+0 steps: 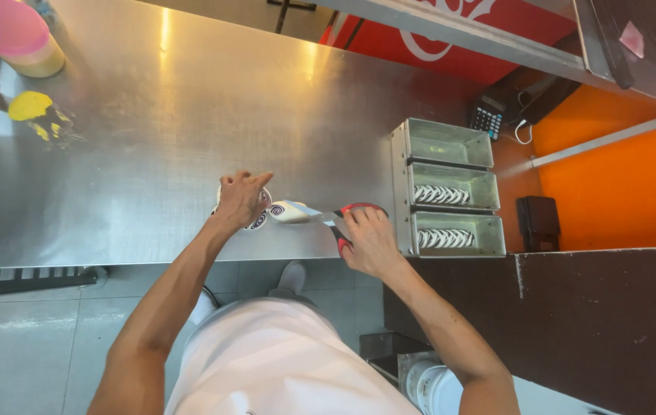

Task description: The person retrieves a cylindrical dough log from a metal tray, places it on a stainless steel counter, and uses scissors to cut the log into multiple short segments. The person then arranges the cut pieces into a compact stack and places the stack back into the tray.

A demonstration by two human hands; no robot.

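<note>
We are pressing our left hand (242,198) down on a stack of swirl-printed cups (260,219), fingers curled over its top. Our right hand (370,242) is gripping red-handled scissors (343,219), fingers through the loops; how far the blades are parted we cannot tell. A single cup (288,210) is lying at the blade tips, between both hands. Steel trays (451,188) are sitting just beyond our right fingers.

A red panel with white curved lettering (458,34) runs along the upper middle of the frame, behind a metal rail. Just below it, right of centre, a small dark calculator with pale keys (487,117) lies tilted on the orange surface.
</note>
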